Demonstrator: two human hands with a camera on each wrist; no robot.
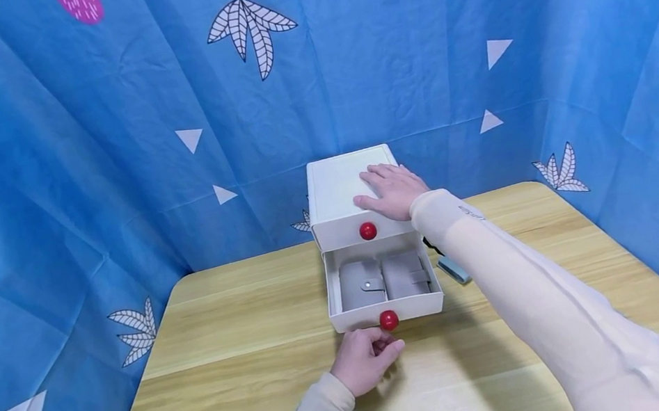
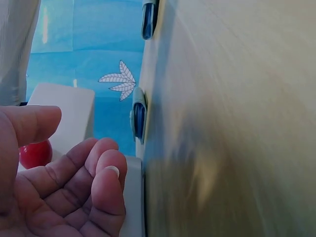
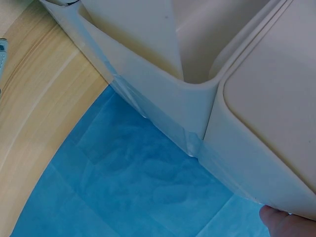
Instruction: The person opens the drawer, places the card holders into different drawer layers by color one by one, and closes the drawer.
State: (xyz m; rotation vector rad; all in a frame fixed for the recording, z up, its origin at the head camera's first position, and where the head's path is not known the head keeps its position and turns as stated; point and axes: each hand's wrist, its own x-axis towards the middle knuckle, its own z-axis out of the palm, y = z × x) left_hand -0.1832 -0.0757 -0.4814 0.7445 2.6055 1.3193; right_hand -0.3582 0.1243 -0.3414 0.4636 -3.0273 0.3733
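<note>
In the head view a white two-drawer box (image 1: 336, 187) stands at the back of the table, its lower drawer (image 1: 358, 318) pulled out. Inside lie two grey wallets (image 1: 361, 285) side by side, each with a strap. My right hand (image 1: 390, 190) rests flat on the box top; only a bit of its fingers (image 3: 289, 222) shows in the right wrist view. Just below the lower drawer's red knob (image 1: 388, 320) is my left hand (image 1: 366, 358). Its fingers are loosely curled and hold nothing, as the left wrist view shows.
A light-blue wallet (image 1: 454, 270) lies on the wooden table (image 1: 239, 330), right of the drawer and partly behind my right sleeve. The upper drawer has its own red knob (image 1: 367, 231). A blue patterned curtain (image 1: 383, 50) hangs close around the table's back and sides.
</note>
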